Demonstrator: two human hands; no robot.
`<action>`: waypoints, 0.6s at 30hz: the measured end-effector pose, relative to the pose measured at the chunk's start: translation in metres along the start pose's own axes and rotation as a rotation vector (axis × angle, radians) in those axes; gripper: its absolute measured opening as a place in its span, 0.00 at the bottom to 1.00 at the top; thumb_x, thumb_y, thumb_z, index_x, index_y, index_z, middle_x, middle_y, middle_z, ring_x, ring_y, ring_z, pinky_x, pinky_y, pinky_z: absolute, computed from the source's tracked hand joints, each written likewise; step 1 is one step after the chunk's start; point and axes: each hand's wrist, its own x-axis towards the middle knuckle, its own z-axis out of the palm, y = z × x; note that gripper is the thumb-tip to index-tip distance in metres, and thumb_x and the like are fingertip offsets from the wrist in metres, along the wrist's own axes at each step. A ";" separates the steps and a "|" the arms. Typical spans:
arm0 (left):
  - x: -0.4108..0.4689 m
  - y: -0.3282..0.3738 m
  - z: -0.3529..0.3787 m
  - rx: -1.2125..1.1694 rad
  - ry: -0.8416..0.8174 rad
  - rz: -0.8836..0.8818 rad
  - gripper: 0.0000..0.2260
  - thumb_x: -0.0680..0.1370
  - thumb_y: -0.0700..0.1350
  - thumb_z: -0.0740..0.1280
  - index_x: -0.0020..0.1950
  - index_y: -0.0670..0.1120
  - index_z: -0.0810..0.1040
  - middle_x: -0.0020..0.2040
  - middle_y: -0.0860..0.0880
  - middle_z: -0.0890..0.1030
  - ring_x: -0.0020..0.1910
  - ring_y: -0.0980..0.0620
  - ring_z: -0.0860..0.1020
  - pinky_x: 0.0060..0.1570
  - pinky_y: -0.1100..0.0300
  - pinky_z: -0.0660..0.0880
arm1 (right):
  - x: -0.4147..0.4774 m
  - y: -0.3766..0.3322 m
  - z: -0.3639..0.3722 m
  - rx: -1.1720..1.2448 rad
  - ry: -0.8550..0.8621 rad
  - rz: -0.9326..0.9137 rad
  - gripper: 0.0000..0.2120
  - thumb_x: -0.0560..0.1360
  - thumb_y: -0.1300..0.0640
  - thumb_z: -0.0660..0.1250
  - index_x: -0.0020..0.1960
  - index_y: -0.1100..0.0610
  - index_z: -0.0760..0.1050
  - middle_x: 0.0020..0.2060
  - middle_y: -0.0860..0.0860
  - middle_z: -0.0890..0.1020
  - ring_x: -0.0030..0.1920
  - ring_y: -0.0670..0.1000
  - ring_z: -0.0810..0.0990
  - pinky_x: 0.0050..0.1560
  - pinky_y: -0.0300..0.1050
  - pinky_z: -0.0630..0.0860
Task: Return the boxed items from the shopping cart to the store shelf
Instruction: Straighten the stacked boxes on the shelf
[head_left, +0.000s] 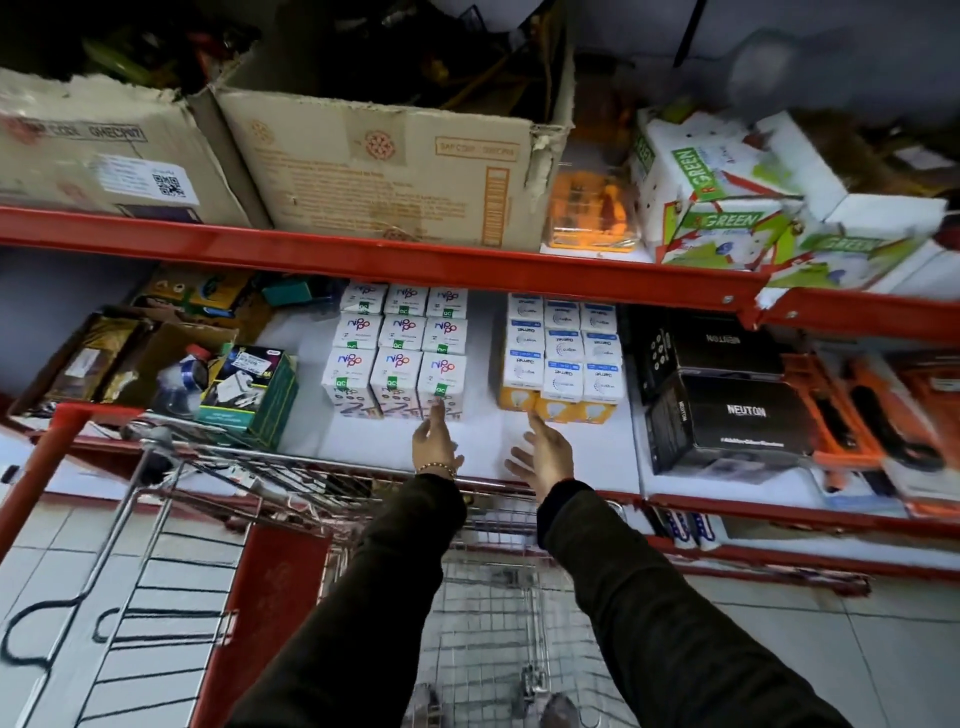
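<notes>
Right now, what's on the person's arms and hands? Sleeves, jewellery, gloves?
Both arms wear long dark sleeves, a brownish-olive knit with ribbed cuffs ending at the wrists. The left hand is bare, with a beaded gold-toned bracelet at the wrist. The right hand is bare too; no gloves, rings or watch are visible.
</notes>
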 end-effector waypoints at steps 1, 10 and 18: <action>-0.007 -0.009 0.009 0.015 -0.015 -0.006 0.29 0.79 0.59 0.62 0.73 0.41 0.68 0.50 0.45 0.74 0.54 0.44 0.72 0.57 0.49 0.74 | -0.003 0.000 -0.017 0.023 0.028 0.000 0.23 0.79 0.45 0.65 0.69 0.56 0.68 0.61 0.55 0.73 0.56 0.59 0.78 0.54 0.53 0.80; -0.068 -0.077 0.117 0.111 -0.226 0.012 0.21 0.80 0.50 0.66 0.69 0.42 0.72 0.38 0.52 0.72 0.37 0.51 0.71 0.35 0.61 0.67 | -0.012 -0.028 -0.177 0.402 0.314 0.004 0.11 0.83 0.53 0.57 0.59 0.59 0.70 0.50 0.56 0.72 0.39 0.55 0.75 0.43 0.50 0.79; -0.101 -0.120 0.211 0.364 -0.430 0.061 0.21 0.79 0.52 0.67 0.70 0.50 0.72 0.62 0.45 0.79 0.59 0.41 0.77 0.52 0.55 0.74 | -0.006 -0.073 -0.250 0.504 0.448 -0.197 0.25 0.80 0.49 0.62 0.75 0.49 0.60 0.60 0.54 0.71 0.47 0.56 0.78 0.52 0.53 0.79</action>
